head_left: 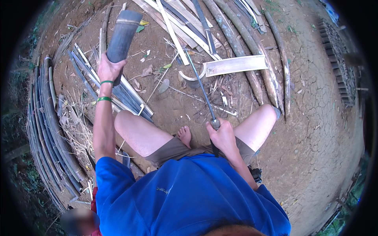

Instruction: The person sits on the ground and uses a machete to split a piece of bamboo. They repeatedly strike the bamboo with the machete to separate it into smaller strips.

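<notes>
My left hand is raised at the upper left, closed around the lower part of a dark bamboo section. The section tilts up and away, with a pale node ring close to its far end. In front of my right thigh, my right hand grips the handle of a long-bladed knife. Its thin blade slants forward and a little left, apart from the bamboo in my left hand. Beyond the blade, a split bamboo half lies with its pale inside up, beside a curved bamboo piece.
Split bamboo strips lie beyond my left knee; more pale strips are heaped at the far middle. Wooden poles lie at the far right. Long bamboo poles line the left side. A person in red is partly visible at lower left.
</notes>
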`<state>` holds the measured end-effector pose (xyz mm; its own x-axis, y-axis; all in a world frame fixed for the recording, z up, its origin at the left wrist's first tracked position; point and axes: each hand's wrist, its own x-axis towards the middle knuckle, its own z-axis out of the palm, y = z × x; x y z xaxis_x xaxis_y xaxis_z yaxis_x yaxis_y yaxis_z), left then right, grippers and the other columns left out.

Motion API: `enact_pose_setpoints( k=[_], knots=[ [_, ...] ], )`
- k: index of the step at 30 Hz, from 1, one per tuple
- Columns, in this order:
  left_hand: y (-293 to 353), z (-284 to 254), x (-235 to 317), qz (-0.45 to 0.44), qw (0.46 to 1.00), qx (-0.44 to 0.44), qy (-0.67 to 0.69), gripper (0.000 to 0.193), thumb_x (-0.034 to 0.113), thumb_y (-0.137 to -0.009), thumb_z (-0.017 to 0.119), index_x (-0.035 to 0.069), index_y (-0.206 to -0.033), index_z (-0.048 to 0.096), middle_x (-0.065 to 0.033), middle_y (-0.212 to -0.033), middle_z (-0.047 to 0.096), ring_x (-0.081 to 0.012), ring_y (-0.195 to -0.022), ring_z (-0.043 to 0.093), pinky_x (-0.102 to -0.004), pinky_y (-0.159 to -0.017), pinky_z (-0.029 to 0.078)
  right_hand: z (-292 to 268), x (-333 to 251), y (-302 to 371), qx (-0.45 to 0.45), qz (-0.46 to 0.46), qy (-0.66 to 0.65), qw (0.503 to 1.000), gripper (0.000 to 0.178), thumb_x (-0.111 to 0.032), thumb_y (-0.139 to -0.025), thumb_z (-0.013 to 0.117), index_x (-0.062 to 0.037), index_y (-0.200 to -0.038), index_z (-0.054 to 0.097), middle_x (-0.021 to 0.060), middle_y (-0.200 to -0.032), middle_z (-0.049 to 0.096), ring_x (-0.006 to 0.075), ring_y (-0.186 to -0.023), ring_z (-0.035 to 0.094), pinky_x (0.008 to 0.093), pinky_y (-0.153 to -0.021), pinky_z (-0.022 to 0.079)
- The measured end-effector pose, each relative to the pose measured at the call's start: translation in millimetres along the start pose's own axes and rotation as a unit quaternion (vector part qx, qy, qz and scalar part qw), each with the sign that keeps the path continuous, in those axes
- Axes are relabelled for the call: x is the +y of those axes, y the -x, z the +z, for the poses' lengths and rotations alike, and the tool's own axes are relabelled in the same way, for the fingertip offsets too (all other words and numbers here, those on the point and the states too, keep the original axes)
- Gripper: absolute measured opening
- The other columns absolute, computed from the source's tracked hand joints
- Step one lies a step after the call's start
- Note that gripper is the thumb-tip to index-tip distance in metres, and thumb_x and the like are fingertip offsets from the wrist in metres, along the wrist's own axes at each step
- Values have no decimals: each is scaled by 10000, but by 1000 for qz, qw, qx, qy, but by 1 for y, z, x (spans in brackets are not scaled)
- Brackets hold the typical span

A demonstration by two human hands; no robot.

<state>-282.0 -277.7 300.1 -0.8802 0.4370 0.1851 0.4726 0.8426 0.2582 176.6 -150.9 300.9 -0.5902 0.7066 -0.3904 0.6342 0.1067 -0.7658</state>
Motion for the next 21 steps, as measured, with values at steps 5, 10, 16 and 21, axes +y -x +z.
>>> enact_pose_setpoints(
  k=[5, 10, 16, 21],
  knots=[
    [10, -134, 67, 192, 977, 48, 84, 1002, 415, -680, 890, 122, -1540, 467, -231, -1327, 668, -385, -1205, 664, -460, -1024, 515, 5, 8, 0, 18, -20, -8, 1000, 338, -230, -918, 708, 56, -758, 624, 190, -606, 594, 282, -563, 597, 450, -593, 471],
    [35, -200, 120, 348, 929, 77, 97, 980, 335, -668, 899, 147, -1540, 494, -188, -1327, 673, -341, -1169, 683, -438, -998, 535, 8, -1, 3, 20, -9, -7, 1000, 297, -219, -906, 703, 54, -799, 659, 248, -683, 643, 402, -686, 665, 499, -671, 509],
    [52, -234, 179, 405, 898, 77, 157, 968, 237, -607, 900, -41, -1450, 512, -220, -1300, 679, -289, -1221, 674, -394, -1053, 513, 6, -6, 7, 17, 11, 1, 1000, 302, -227, -902, 702, 56, -801, 671, 276, -713, 662, 461, -743, 694, 520, -714, 528],
    [46, -232, 172, 468, 868, 79, 147, 986, 262, -593, 905, -31, -1453, 519, -230, -1300, 674, -327, -1192, 683, -398, -1042, 518, 7, -10, 8, 9, 15, -12, 1000, 314, -229, -903, 699, 62, -790, 665, 281, -712, 660, 460, -737, 696, 520, -712, 529]
  ],
)
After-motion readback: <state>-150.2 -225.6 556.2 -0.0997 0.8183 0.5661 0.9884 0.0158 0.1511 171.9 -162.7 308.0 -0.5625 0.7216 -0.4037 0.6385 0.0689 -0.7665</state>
